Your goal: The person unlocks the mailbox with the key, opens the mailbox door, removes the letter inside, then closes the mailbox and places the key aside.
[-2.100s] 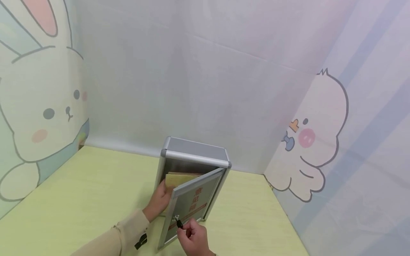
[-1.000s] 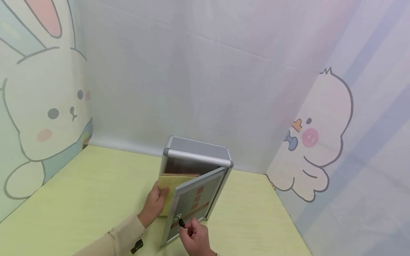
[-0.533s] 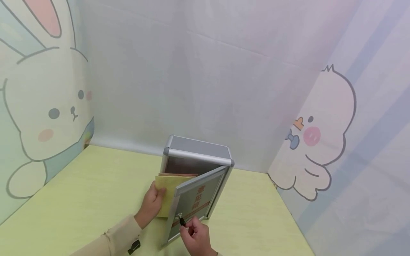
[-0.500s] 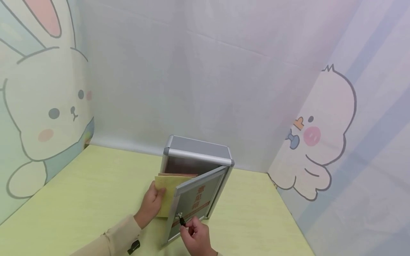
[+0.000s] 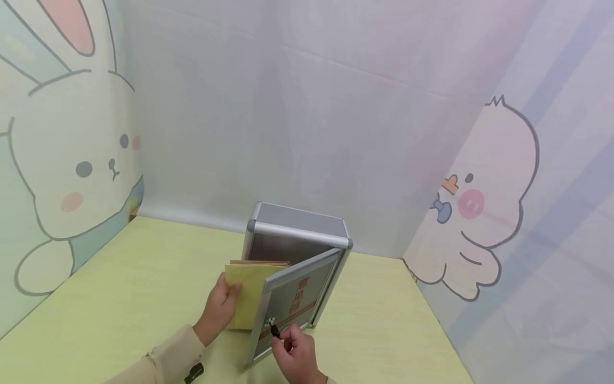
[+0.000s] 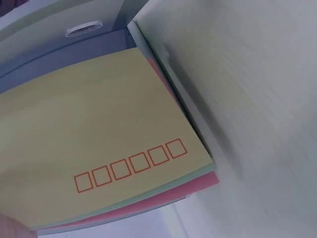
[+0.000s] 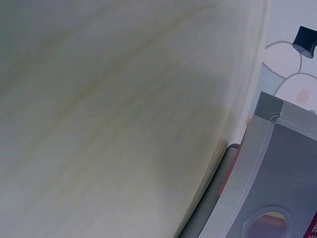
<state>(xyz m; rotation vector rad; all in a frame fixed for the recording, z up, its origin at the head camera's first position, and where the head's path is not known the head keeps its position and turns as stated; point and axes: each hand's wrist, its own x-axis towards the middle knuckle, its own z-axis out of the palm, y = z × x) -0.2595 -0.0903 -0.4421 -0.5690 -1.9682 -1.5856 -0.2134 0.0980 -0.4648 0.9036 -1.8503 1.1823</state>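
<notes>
A grey metal suggestion box (image 5: 302, 218) stands upright with its front door (image 5: 290, 301) swung partly open. My left hand (image 5: 219, 305) grips a stack of envelopes (image 5: 247, 293) by its left edge, thumb on the front. The stack sticks partly out of the box, its right part hidden behind the door. In the left wrist view the top envelope (image 6: 99, 114) is yellow with red squares; green and pink ones show beneath it. My right hand (image 5: 297, 354) pinches the black head of a key (image 5: 275, 330) at the door's lock.
A pale yellow tabletop (image 5: 144, 277) lies around the box. Behind stands a grey-white curtain wall (image 5: 288, 133), with a rabbit picture on the left and a chick picture on the right. A black strap piece (image 5: 194, 372) hangs by the left sleeve.
My left hand has moved left and toward me, drawing the envelopes farther out of the box. The right hand keeps its pinch on the key, and the door stands at much the same angle.
</notes>
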